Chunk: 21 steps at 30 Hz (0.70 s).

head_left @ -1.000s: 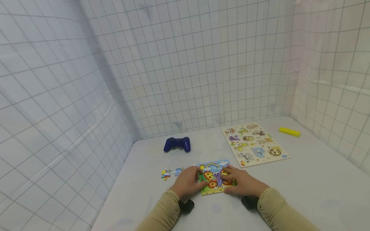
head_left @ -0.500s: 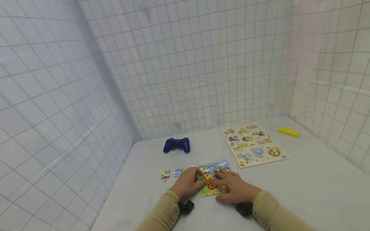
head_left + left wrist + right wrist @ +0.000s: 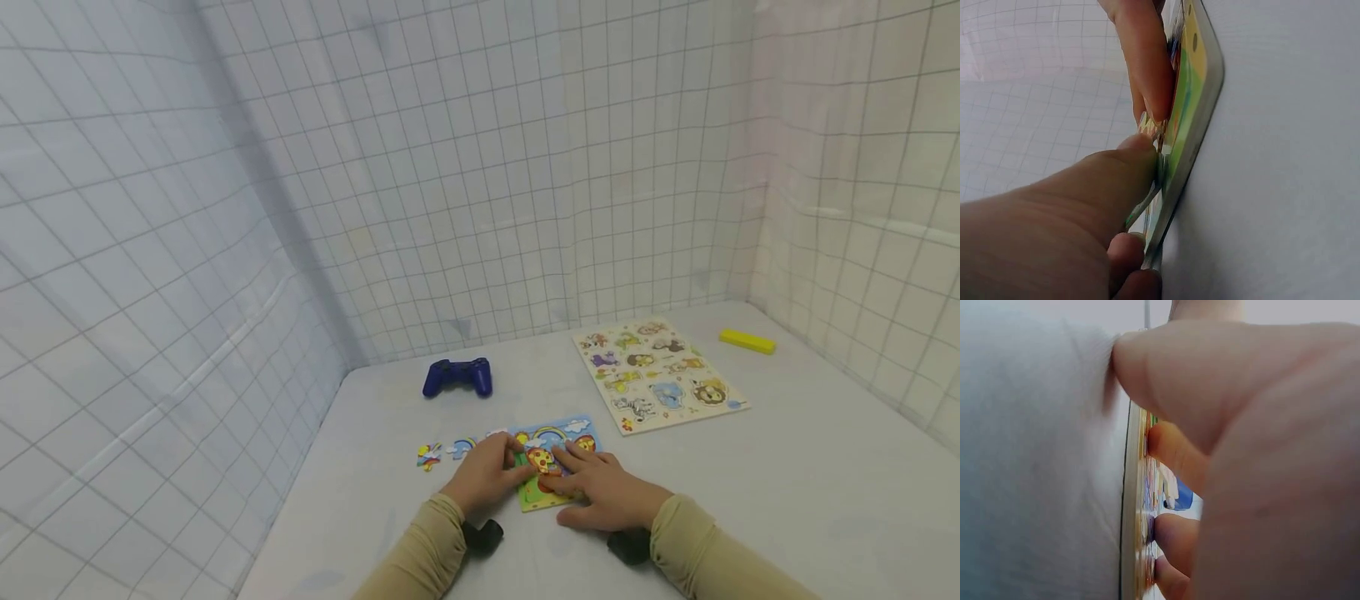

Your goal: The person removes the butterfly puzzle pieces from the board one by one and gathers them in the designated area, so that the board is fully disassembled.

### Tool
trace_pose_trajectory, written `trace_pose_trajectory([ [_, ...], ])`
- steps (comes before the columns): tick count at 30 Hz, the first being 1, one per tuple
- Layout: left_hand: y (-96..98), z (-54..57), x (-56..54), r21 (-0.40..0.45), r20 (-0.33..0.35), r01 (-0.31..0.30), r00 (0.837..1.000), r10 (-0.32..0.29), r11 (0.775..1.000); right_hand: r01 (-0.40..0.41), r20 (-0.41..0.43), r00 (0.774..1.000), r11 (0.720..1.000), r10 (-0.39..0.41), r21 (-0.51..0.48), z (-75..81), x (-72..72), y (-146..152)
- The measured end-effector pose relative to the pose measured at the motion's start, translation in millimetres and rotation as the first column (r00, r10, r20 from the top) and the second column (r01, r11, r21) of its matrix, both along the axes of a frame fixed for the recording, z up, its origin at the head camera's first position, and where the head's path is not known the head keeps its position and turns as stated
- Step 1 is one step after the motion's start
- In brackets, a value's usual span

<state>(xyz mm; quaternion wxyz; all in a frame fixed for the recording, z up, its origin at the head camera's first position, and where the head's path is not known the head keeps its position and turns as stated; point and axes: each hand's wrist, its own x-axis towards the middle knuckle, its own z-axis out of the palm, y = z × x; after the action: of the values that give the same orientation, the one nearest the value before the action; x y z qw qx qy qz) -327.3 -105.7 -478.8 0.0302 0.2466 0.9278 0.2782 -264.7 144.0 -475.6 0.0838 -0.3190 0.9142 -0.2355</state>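
A butterfly jigsaw board (image 3: 531, 500) lies flat between my hands. At its left side, my left hand (image 3: 483, 477) pinches a green-edged puzzle piece (image 3: 1147, 201) with the thumb on top and fingers beneath. That piece sits tilted against the board, and most of it is hidden by the thumb. My right hand (image 3: 603, 493) rests its spread fingers on the picture, over the butterfly's body and lower wings; its thumb touches the cloth by the near edge. Loose puzzle pieces, one with a rainbow (image 3: 463, 448) and one multicoloured (image 3: 429, 454), lie left of the board.
Behind the jigsaw lies a blue game controller (image 3: 459, 375). A larger wooden animal puzzle board (image 3: 690, 414) is at the back right, with a yellow bar (image 3: 747, 341) beyond it. Grid-patterned cloth walls (image 3: 465, 208) enclose the white table on the left, back and right.
My right hand has slid leftward from the board's right edge onto the middle of the butterfly picture. The left hand has stayed in place at the left side.
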Motion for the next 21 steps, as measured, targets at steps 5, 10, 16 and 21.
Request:
trace_pose_trajectory([
  [5,1.1,2.2,0.0,0.051,0.066,0.003,0.998,-0.007,0.999,-0.008,0.0,1.0,1.0,0.008,-0.019,-1.6,-0.5,1.9],
  [10,-1.0,3.7,-0.6,0.07,0.051,0.06,0.997,-0.064,0.996,-0.008,-0.01,1.0,1.0,0.007,-0.027,-1.8,0.0,2.5],
  [16,-3.3,2.3,-1.1,0.08,0.029,0.087,0.996,-0.09,0.993,-0.003,-0.007,1.0,1.0,0.002,-0.026,-1.7,0.1,1.8],
  [21,-6.0,-0.9,-2.4,0.054,-0.04,0.094,0.995,-0.092,0.994,-0.01,-0.014,1.0,0.999,0.009,-0.035,-2.7,-0.1,2.2],
])
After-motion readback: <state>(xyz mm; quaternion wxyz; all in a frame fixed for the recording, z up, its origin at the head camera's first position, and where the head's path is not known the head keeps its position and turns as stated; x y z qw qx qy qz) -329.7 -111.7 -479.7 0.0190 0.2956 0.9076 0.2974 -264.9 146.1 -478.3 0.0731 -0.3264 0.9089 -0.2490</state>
